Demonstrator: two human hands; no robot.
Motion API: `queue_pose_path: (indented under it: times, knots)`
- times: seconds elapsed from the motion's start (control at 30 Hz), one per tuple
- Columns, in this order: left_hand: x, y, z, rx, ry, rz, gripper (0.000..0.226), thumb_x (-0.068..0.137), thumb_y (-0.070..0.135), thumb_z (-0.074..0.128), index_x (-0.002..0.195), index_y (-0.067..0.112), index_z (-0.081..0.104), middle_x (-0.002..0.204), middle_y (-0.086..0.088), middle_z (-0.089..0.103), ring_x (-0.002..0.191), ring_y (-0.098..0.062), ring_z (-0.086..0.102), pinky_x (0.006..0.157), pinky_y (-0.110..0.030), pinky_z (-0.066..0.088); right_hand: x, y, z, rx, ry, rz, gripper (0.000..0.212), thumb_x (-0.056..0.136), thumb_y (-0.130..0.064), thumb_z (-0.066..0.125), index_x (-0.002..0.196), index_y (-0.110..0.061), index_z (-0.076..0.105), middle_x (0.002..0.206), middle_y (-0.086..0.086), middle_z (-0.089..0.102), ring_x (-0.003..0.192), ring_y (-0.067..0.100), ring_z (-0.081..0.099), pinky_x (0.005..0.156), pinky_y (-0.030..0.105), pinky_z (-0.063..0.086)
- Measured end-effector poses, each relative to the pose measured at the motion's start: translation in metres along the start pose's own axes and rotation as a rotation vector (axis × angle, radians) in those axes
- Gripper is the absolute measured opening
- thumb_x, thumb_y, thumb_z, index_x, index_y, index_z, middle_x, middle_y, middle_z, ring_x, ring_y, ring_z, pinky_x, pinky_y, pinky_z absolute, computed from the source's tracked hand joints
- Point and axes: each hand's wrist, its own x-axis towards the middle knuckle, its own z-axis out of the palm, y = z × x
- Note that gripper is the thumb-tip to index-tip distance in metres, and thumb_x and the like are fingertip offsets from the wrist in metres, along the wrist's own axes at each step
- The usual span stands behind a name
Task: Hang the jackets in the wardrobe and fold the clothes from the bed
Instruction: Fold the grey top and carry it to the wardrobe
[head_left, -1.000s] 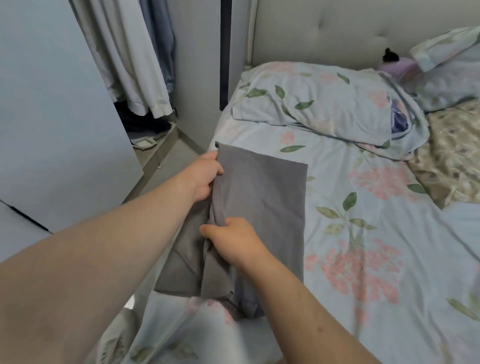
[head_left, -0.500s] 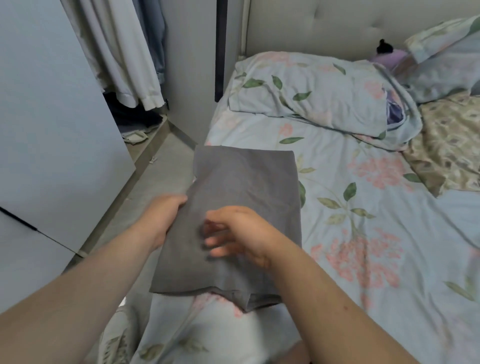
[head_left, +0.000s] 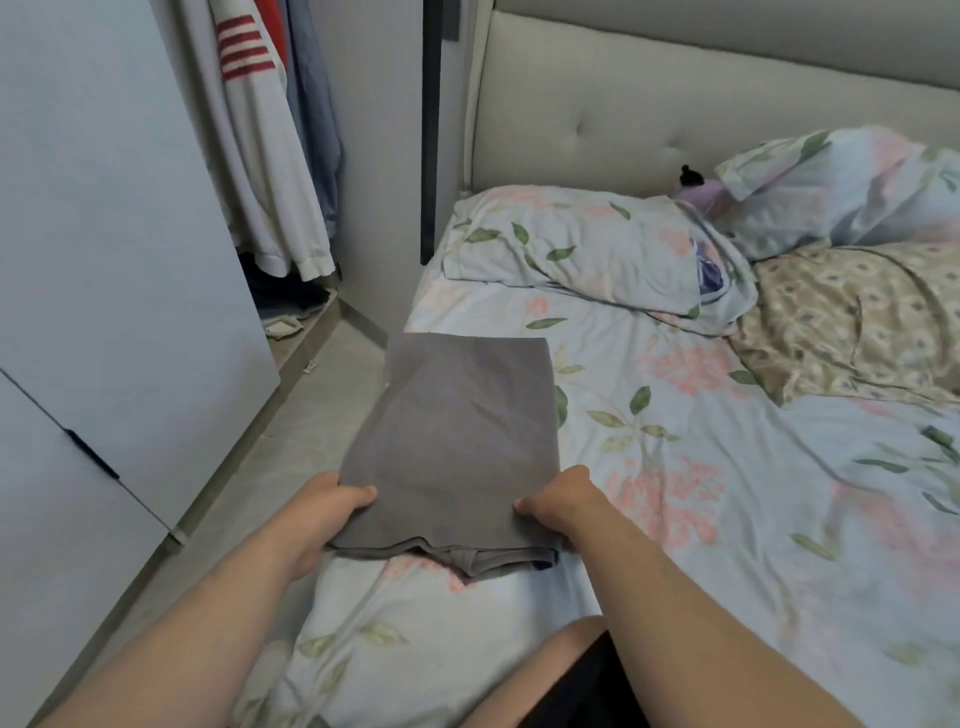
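Head view puts us at the left edge of a bed (head_left: 727, 545) under a pale floral sheet, with a padded headboard (head_left: 675, 104) and a floral pillow (head_left: 571, 249) further up. To the left, an open wardrobe (head_left: 104, 260) shows hanging jackets (head_left: 260, 156). A grey garment (head_left: 457, 441), folded into a smooth rectangle, spreads across the bed's edge, its left part over the floor (head_left: 291, 441). Our left hand (head_left: 322, 514) and right hand (head_left: 566, 504) grip its near corners, fingers (head_left: 361, 492) pinching the cloth.
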Motion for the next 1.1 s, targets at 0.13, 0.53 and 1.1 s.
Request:
queue_pose_path:
  times: [0.13, 0.53, 1.1]
  knots:
    - [-0.004, 0.006, 0.004, -0.166, -0.031, -0.092, 0.005, 0.092, 0.0, 0.06, 0.096, -0.002, 0.063, 0.075, -0.014, 0.075, 0.064, -0.026, 0.072, 0.05, -0.031, 0.055, -0.003, 0.01, -0.005, 0.252, -0.178, 0.081, 0.016, 0.094, -0.012, 0.06, 0.105, -0.001, 0.055, 0.094, 0.016, 0.064, 0.079, 0.028, 0.064, 0.078, 0.039, 0.057]
    - [-0.015, 0.008, 0.011, 0.006, 0.128, 0.13, 0.048, 0.092, 0.005, 0.061, 0.136, 0.013, 0.045, 0.117, -0.005, 0.061, 0.096, -0.028, 0.063, 0.082, -0.038, 0.053, -0.028, 0.032, -0.025, 0.707, -0.139, -0.143, 0.038, 0.09, 0.002, 0.054, 0.121, -0.018, 0.045, 0.105, 0.019, 0.066, 0.081, 0.029, 0.072, 0.067, 0.04, 0.061]
    - [-0.04, 0.027, -0.003, -0.31, 0.166, 0.392, 0.019, 0.085, -0.01, 0.065, 0.088, 0.008, 0.069, 0.079, -0.01, 0.064, 0.07, -0.013, 0.057, 0.051, -0.012, 0.045, -0.05, 0.03, -0.035, 0.921, 0.151, -0.47, 0.007, 0.09, -0.015, 0.069, 0.092, -0.016, 0.076, 0.085, -0.008, 0.074, 0.086, 0.01, 0.065, 0.074, 0.028, 0.049]
